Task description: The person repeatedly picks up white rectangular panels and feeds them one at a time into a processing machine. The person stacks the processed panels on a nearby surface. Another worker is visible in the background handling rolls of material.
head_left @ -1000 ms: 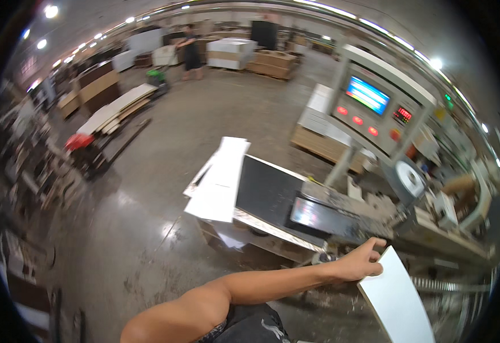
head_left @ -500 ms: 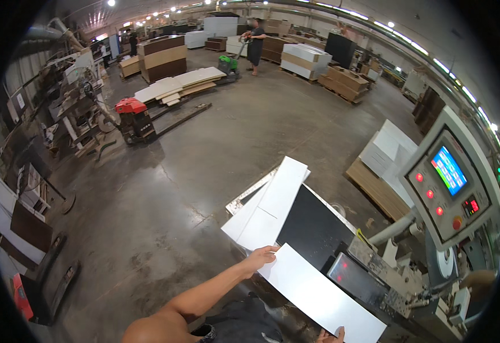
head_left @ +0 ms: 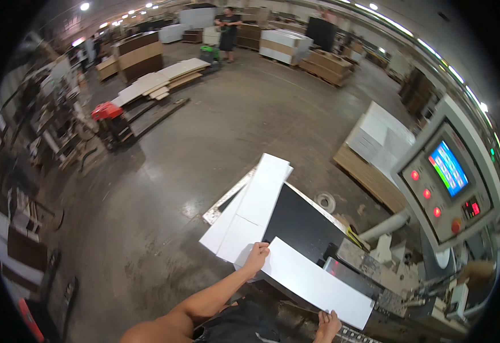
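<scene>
A long white panel (head_left: 317, 280) lies slantwise over the near side of the machine's dark table (head_left: 304, 220). My left hand (head_left: 256, 258) grips its left end, thumb and fingers closed at the corner. Toward the panel's right end, my right hand (head_left: 328, 326) holds the near long edge, fingertips at the rim; the underside of that grip is hidden. Beyond my left hand, several loose white panels (head_left: 256, 197) overlap on the table's left part. The held panel partly covers a dark glossy plate (head_left: 350, 275) beside the machine's metal parts.
A control panel (head_left: 467, 197) with a lit screen and red buttons stands at right. Behind the table, white boards (head_left: 378, 137) sit on a pallet. A red pallet jack (head_left: 110, 123) and stacked pale boards (head_left: 158, 83) are far left. A person (head_left: 227, 34) stands at the back.
The held panel has moved in over the machine's edge and covers more of the glossy plate. My right hand has come further into view. The whole view has shifted slightly.
</scene>
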`<state>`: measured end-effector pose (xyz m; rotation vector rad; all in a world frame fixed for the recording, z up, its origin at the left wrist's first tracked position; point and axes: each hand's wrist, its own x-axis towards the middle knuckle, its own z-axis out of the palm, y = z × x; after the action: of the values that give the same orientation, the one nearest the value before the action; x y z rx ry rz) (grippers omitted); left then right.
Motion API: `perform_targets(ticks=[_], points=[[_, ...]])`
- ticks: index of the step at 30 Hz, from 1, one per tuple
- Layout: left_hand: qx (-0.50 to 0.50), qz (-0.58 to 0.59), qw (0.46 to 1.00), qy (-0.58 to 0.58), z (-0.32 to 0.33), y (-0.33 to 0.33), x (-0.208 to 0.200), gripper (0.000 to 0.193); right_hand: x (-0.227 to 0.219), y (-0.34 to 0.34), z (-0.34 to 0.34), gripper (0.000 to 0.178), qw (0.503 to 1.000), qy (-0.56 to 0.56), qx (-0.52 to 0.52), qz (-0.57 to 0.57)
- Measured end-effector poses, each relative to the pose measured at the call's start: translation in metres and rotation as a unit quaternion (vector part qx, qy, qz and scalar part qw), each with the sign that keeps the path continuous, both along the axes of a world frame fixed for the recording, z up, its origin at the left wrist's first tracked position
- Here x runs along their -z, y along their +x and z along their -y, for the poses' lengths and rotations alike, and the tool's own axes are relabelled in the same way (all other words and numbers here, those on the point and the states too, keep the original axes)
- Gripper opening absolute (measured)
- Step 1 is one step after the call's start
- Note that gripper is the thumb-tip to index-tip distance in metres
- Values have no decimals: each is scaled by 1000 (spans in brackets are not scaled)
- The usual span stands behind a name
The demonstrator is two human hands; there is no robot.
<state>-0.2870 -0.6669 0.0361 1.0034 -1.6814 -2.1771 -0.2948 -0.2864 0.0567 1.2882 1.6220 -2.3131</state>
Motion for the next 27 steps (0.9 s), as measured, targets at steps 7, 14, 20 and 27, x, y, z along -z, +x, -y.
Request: perform_targets(ticks=[7,14,20,27], points=[[316,-25,911,-262,-10,-19,-26,89,7,-28,-23,107,993,69,-45,-87],[351,-20,845,-403,-25,-21,-18,101,73,-66,-71,131,841,514,-163,30],[256,7,901,-350,-53,-21,-32,74,65,-66,-80,130,750,630,-194,-58],[215,-48,852,-475,-111,-22,-35,66,67,-70,-133,116,771,591,-198,-129]])
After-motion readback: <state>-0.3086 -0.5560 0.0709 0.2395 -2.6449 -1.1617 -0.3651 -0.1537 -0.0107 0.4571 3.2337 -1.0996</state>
